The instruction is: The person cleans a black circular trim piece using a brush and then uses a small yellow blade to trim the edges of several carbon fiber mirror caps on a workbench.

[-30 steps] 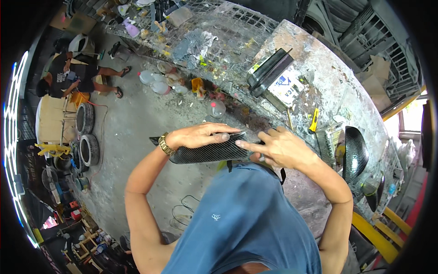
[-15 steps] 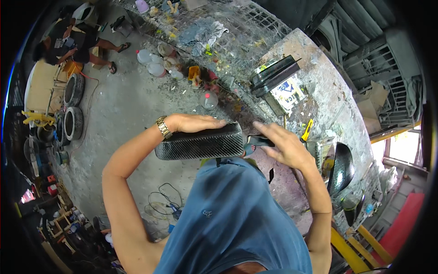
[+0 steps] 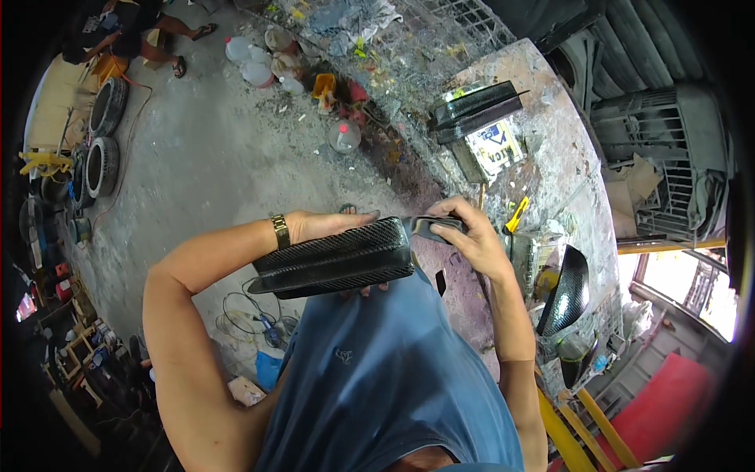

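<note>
My left hand [image 3: 318, 226] grips a long black carbon-fibre part [image 3: 338, 259] held in front of my shirt. Its thumb side lies along the top edge, and fingertips show under the lower edge. The part has a woven pattern and a lengthwise groove or step on the side that shows. Pinched between the thumb and fingers of my right hand [image 3: 470, 230] is a dark folded sheet [image 3: 432, 229] that looks like sandpaper. It meets the right end of the part, or comes very close to it.
A workbench [image 3: 562, 126] on the right bears another black carbon-fibre piece [image 3: 476, 110] on a tin [image 3: 495, 148], a yellow utility knife [image 3: 517, 215] and a curved glossy black shell [image 3: 565, 291]. Plastic bottles [image 3: 344, 137] and tyres [image 3: 102, 167] are on the floor. Another person [image 3: 118, 35] is at upper left.
The part has been tilted, so its grooved side now shows. My right hand has closed in to the left, bringing the folded sheet to the part's end. The view has shifted slightly.
</note>
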Available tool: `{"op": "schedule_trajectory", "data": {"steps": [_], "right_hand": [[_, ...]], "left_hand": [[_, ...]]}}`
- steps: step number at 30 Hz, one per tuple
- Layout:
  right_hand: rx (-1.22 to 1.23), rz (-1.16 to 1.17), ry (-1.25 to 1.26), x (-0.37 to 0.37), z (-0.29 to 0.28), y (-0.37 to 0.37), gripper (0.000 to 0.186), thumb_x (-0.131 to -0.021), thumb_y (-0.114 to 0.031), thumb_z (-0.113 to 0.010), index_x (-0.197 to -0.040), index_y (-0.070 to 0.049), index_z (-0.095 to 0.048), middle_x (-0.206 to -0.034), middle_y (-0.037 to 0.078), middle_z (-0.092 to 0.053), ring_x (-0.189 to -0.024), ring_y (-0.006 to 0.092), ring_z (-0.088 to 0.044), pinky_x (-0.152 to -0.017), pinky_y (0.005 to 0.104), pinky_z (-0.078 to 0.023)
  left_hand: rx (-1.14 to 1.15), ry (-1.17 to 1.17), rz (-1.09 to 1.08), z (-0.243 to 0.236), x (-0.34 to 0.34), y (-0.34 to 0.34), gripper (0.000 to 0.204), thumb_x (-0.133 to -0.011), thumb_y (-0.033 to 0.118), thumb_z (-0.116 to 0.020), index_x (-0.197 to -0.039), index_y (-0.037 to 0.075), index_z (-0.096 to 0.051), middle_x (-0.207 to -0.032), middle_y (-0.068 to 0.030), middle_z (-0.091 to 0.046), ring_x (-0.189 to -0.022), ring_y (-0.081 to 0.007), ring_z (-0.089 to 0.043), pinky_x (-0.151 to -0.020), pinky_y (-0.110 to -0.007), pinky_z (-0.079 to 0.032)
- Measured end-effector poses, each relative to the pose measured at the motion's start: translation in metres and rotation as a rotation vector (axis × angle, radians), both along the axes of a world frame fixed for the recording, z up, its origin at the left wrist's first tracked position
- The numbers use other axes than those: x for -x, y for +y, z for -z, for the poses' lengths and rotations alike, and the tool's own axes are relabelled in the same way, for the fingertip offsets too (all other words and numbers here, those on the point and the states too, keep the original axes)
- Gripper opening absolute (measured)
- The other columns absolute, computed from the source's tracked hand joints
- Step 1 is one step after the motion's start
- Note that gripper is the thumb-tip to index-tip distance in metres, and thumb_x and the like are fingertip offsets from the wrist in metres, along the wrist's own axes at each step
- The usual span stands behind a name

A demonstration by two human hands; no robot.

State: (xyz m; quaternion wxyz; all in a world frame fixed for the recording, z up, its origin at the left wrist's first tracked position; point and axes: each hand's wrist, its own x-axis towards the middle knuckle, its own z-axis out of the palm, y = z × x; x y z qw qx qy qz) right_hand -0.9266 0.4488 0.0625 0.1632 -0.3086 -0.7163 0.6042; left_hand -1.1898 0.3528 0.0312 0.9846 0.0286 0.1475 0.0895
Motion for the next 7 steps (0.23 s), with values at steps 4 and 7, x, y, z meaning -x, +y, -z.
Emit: {"op": "schedule_trajectory", "data": {"steps": [4, 7], "right_hand": [[-0.112, -0.153, 0.013, 0.021, 0.001, -0.008, 0.019, -0.081, -0.005, -0.069, -0.099, -0.002, -0.062, -0.098, 0.011, -0.064, -0.089, 0.0248, -0.063, -0.077, 0.0331, -0.049], [-0.145, -0.268, -0.003, 0.023, 0.007, -0.013, 0.015, -0.084, -0.007, -0.065, -0.099, -0.003, -0.062, -0.098, 0.010, -0.064, -0.092, 0.0256, -0.063, -0.080, 0.0356, -0.049]], "left_hand": [[-0.025, -0.009, -0.011, 0.013, -0.010, -0.014, 0.080, -0.092, 0.069, -0.021, -0.131, 0.005, -0.049, -0.123, -0.0188, -0.057, -0.104, -0.0280, -0.061, -0.080, -0.041, -0.055], [0.001, -0.031, -0.008, 0.015, -0.011, -0.014, 0.078, -0.092, 0.069, -0.022, -0.132, 0.007, -0.049, -0.123, -0.0180, -0.058, -0.106, -0.0282, -0.060, -0.083, -0.042, -0.055]]}}
